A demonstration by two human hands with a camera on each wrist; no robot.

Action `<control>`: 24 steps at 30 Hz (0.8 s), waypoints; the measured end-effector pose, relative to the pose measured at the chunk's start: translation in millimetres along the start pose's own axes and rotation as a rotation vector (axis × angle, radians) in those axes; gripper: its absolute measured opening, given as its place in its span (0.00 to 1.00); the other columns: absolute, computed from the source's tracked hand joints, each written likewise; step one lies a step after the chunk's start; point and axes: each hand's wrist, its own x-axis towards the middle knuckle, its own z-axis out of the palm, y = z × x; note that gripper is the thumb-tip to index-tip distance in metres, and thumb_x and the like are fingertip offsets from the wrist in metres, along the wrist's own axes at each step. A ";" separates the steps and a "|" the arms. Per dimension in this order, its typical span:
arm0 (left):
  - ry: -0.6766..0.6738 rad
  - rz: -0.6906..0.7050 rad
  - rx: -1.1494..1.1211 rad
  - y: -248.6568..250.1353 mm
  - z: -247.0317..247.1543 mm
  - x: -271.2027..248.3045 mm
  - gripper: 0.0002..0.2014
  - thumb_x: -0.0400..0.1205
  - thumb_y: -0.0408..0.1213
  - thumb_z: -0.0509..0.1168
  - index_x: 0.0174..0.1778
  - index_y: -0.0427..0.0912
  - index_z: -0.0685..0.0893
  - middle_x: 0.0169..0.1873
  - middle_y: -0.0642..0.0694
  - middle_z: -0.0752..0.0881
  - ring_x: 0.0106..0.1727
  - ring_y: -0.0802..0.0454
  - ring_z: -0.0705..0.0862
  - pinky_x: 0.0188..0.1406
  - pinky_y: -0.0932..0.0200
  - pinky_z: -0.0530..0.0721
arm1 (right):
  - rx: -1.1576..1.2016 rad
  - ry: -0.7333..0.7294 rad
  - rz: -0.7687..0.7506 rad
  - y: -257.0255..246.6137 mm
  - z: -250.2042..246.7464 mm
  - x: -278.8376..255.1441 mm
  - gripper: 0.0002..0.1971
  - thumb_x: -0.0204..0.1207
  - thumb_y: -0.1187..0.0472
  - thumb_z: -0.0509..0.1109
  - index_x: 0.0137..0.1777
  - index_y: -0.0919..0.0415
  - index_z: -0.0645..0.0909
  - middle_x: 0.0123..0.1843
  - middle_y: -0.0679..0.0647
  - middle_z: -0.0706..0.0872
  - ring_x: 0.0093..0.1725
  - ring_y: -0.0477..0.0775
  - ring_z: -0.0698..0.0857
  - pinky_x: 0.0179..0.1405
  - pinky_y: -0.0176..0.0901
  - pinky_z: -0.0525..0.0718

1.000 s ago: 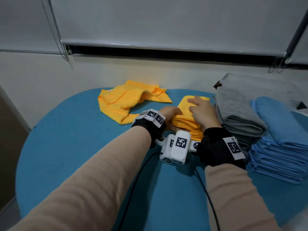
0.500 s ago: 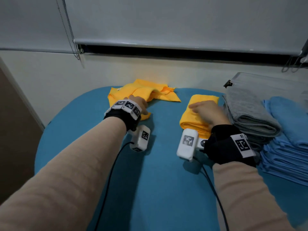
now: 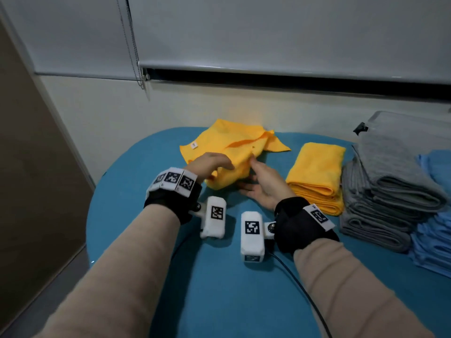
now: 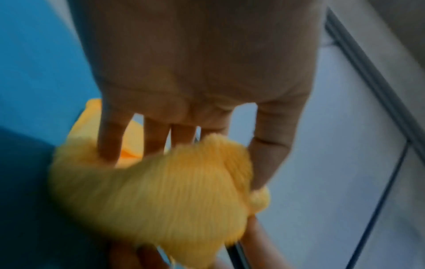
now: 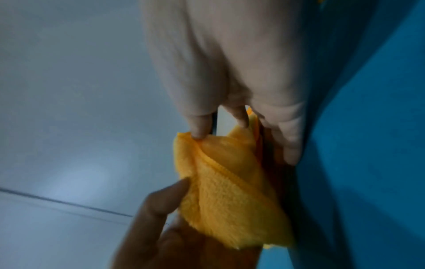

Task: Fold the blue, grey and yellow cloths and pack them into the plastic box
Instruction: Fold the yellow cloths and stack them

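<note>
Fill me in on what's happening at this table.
A person is folding cloths on a blue table. Both hands are on the unfolded yellow cloth: the left hand grips its near edge and the right hand pinches it beside that. One folded yellow cloth already lies to the right, next to stacks of folded grey cloths and blue cloths. The plastic box sits behind them.

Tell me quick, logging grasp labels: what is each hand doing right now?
Left hand: grips the unfolded yellow cloth at its near edge.
Right hand: pinches the same cloth.
</note>
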 end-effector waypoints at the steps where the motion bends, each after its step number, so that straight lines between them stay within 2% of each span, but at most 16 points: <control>1: -0.062 -0.006 -0.075 -7.8 3.7 -3.1 0.09 0.71 0.43 0.69 0.24 0.52 0.84 0.34 0.51 0.79 0.41 0.53 0.75 0.41 0.58 0.72 | 0.079 -0.037 0.002 0.2 -1.4 0.5 0.21 0.83 0.42 0.55 0.69 0.53 0.73 0.68 0.54 0.81 0.66 0.60 0.80 0.69 0.59 0.76; 3: -0.104 0.017 -0.173 -22.0 8.8 -7.4 0.11 0.69 0.52 0.72 0.28 0.48 0.88 0.36 0.47 0.85 0.41 0.51 0.82 0.48 0.56 0.78 | 0.145 -0.066 0.013 -1.0 -4.3 -1.0 0.24 0.83 0.43 0.56 0.69 0.58 0.76 0.65 0.57 0.84 0.62 0.58 0.83 0.65 0.57 0.80; 4: -0.039 0.022 -0.243 -27.4 8.9 -6.5 0.14 0.74 0.53 0.70 0.32 0.45 0.87 0.38 0.45 0.87 0.41 0.48 0.85 0.50 0.54 0.79 | 0.106 -0.037 -0.001 -0.4 -5.8 -1.2 0.21 0.83 0.48 0.60 0.69 0.61 0.77 0.62 0.58 0.86 0.58 0.57 0.85 0.60 0.55 0.83; 6: 0.230 0.046 -0.315 -37.4 4.7 -1.4 0.13 0.80 0.46 0.67 0.35 0.41 0.83 0.36 0.43 0.86 0.36 0.48 0.84 0.42 0.55 0.77 | -0.018 0.070 -0.036 3.4 -9.9 -0.4 0.15 0.82 0.64 0.65 0.67 0.66 0.79 0.56 0.60 0.88 0.50 0.57 0.87 0.48 0.51 0.86; 8: 0.491 0.059 -0.152 -48.9 -3.5 6.0 0.07 0.77 0.42 0.71 0.40 0.44 0.83 0.43 0.43 0.85 0.44 0.48 0.82 0.46 0.55 0.77 | -0.082 0.138 -0.038 5.2 -14.8 1.1 0.09 0.79 0.72 0.64 0.55 0.66 0.83 0.48 0.59 0.87 0.43 0.56 0.86 0.40 0.46 0.85; 9: 0.521 0.035 -0.063 -53.7 -7.8 8.2 0.11 0.74 0.44 0.74 0.48 0.45 0.83 0.51 0.43 0.83 0.52 0.48 0.81 0.54 0.54 0.77 | -0.092 0.147 -0.023 4.6 -16.6 1.7 0.07 0.78 0.72 0.64 0.49 0.64 0.83 0.45 0.59 0.86 0.41 0.56 0.85 0.40 0.44 0.83; 10: 0.469 -0.002 0.005 -56.5 -10.3 8.9 0.21 0.71 0.49 0.76 0.57 0.46 0.82 0.58 0.44 0.81 0.59 0.48 0.79 0.61 0.52 0.76 | -0.090 0.146 -0.004 3.4 -17.9 1.2 0.06 0.78 0.69 0.64 0.45 0.62 0.82 0.43 0.59 0.86 0.39 0.56 0.85 0.41 0.44 0.82; 12: 0.296 -0.094 0.209 -59.6 -11.7 10.2 0.38 0.61 0.61 0.76 0.67 0.51 0.79 0.63 0.46 0.79 0.66 0.47 0.76 0.69 0.47 0.74 | -0.088 0.129 0.027 0.7 -19.4 -2.5 0.05 0.80 0.62 0.65 0.50 0.61 0.82 0.45 0.59 0.87 0.41 0.56 0.85 0.42 0.45 0.82; 13: 0.246 -0.116 0.307 -62.4 -11.0 12.4 0.37 0.60 0.63 0.76 0.64 0.53 0.81 0.61 0.46 0.81 0.66 0.46 0.76 0.69 0.46 0.74 | -0.098 0.111 0.028 -0.2 -20.5 -5.2 0.09 0.81 0.58 0.66 0.55 0.61 0.82 0.47 0.57 0.87 0.44 0.55 0.86 0.41 0.45 0.83; 15: 0.307 -0.103 0.341 -64.0 -9.0 14.3 0.12 0.67 0.52 0.76 0.43 0.55 0.84 0.50 0.46 0.84 0.60 0.44 0.79 0.59 0.50 0.78 | -0.187 0.069 0.010 0.1 -24.3 -7.8 0.14 0.81 0.53 0.66 0.60 0.61 0.81 0.50 0.55 0.88 0.46 0.52 0.86 0.41 0.42 0.83; 16: 0.391 -0.089 0.320 -65.3 -10.3 15.8 0.08 0.72 0.47 0.73 0.33 0.54 0.81 0.40 0.47 0.83 0.53 0.43 0.80 0.50 0.54 0.78 | -0.260 0.062 -0.007 0.2 -25.3 -9.8 0.14 0.80 0.53 0.67 0.59 0.62 0.81 0.52 0.56 0.88 0.45 0.51 0.86 0.41 0.40 0.82; 17: 0.480 -0.075 0.295 -64.8 -12.6 15.7 0.14 0.75 0.45 0.70 0.27 0.50 0.75 0.33 0.48 0.79 0.46 0.43 0.79 0.42 0.56 0.74 | -0.338 0.063 -0.022 0.5 -26.5 -11.4 0.14 0.79 0.54 0.69 0.58 0.63 0.81 0.55 0.58 0.88 0.45 0.51 0.86 0.41 0.39 0.82; 19: 0.667 0.009 0.113 -63.0 -17.6 16.9 0.18 0.81 0.43 0.63 0.27 0.47 0.67 0.27 0.49 0.70 0.37 0.46 0.71 0.34 0.56 0.67 | -0.465 0.043 -0.024 0.7 -27.8 -12.9 0.15 0.76 0.56 0.72 0.57 0.65 0.83 0.58 0.60 0.88 0.46 0.51 0.87 0.43 0.40 0.84; 21: 0.777 0.106 -0.171 -55.2 -20.8 14.5 0.17 0.84 0.42 0.59 0.30 0.47 0.63 0.28 0.50 0.65 0.32 0.51 0.66 0.31 0.56 0.64 | -0.574 0.010 -0.024 1.9 -26.2 -13.5 0.19 0.74 0.53 0.74 0.59 0.66 0.82 0.58 0.59 0.88 0.49 0.53 0.88 0.48 0.43 0.85; 22: 0.767 0.152 -0.316 -52.1 -20.2 12.2 0.16 0.82 0.45 0.59 0.31 0.48 0.64 0.30 0.51 0.66 0.33 0.53 0.66 0.33 0.55 0.64 | -0.618 0.019 -0.051 2.6 -23.4 -14.1 0.24 0.74 0.49 0.74 0.63 0.65 0.81 0.59 0.58 0.87 0.54 0.54 0.87 0.53 0.46 0.84; 24: 0.618 0.227 -0.529 -44.3 -13.3 7.8 0.09 0.79 0.49 0.60 0.37 0.51 0.71 0.36 0.50 0.74 0.39 0.50 0.74 0.39 0.51 0.73 | -0.704 0.127 -0.208 0.8 -16.4 -14.3 0.32 0.74 0.39 0.68 0.69 0.62 0.77 0.62 0.53 0.84 0.61 0.53 0.83 0.62 0.50 0.80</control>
